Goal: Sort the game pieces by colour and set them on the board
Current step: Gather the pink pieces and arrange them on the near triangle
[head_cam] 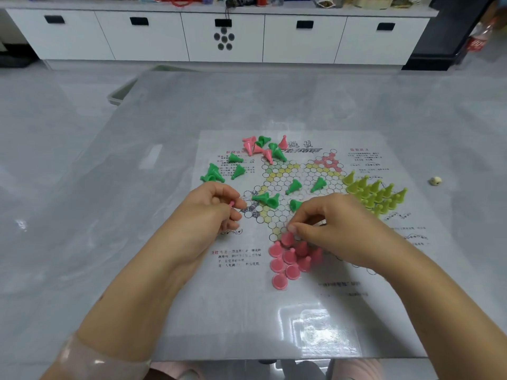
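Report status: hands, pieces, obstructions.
Left hand holds pink piece. Right hand pinching at pink cluster. Green pieces lie loose on board.

Bright, even indoor light from above; white glare patches on the glossy bench (82, 187) at lower centre and far left; shadows soft and faint; wide-angle bending curves the cabinet (225, 37) along the top; edges slightly blurred, printed board (384, 242) text smeared.

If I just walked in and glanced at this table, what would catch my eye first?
Probably the bright cone pieces on the paper board: yellow pieces standing packed at its right edge and pink pieces clustered near the person. The right hand pinches one at the pink cluster; the left hand holds a pink piece. Green pieces lie scattered.
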Demonstrator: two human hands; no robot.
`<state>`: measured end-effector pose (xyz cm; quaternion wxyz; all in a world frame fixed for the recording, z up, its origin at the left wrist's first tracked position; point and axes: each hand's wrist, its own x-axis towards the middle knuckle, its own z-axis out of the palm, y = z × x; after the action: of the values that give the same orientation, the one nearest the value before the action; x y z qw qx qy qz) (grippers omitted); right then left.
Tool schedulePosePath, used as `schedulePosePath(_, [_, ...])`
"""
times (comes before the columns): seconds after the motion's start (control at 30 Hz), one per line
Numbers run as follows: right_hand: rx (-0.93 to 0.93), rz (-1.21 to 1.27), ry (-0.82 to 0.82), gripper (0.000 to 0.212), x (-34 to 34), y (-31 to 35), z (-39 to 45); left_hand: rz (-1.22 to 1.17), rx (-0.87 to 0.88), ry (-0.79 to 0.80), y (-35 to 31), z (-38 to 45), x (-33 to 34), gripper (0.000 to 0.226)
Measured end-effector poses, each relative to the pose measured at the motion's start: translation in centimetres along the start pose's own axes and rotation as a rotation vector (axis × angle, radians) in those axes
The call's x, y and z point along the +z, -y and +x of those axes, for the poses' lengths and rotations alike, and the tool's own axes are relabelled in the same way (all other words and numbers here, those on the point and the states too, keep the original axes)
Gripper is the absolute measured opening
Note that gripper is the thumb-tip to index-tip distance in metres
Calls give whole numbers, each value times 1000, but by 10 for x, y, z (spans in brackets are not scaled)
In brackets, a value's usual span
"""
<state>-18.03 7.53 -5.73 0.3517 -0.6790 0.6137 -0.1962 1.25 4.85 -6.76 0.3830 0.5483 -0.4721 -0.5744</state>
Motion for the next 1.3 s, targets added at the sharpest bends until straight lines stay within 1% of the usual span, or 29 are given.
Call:
schedulePosePath(0.13, [-22, -44, -14, 19, 2, -2, 0, -3, 2, -11, -1, 0, -1, 35])
schedulePosePath(0.4, [-26, -91, -6, 11, 3, 1, -3, -49, -16, -8, -2, -1, -2, 34])
schedulePosePath(0.7, [-43, -105, 23, 9, 1, 1, -4, -64, -28, -10, -1, 0, -2, 36])
schedulePosePath(0.83, [-38, -96, -67, 14, -7, 0, -4, -94, -34, -17, -1, 1, -4, 36])
schedulePosePath(0.9, [-41, -108, -117, 16, -16, 2, 0, -110, -23, -41, -4, 1, -5, 32])
schedulePosePath(0.97, [-54, -134, -131, 13, -24, 9, 12, -113, 0, -80, -6, 1, -7, 29])
schedulePosePath(1.03, [-92, -213, -121, 20, -30, 17, 34, -103, 15, -124, -8, 3, -9, 27])
schedulePosePath(1.1, [-147, -355, -94, 36, -31, 24, 63, -97, 17, -156, -9, 4, -10, 26])
schedulePosePath(1.2, [-212, -636, -33, 48, -27, 30, 105, -86, 8, -183, -12, 5, -11, 24])
schedulePosePath(1.3, [-288, -953, -2, 61, -22, 22, 134, -82, 25, -195, -14, 4, -14, 24])
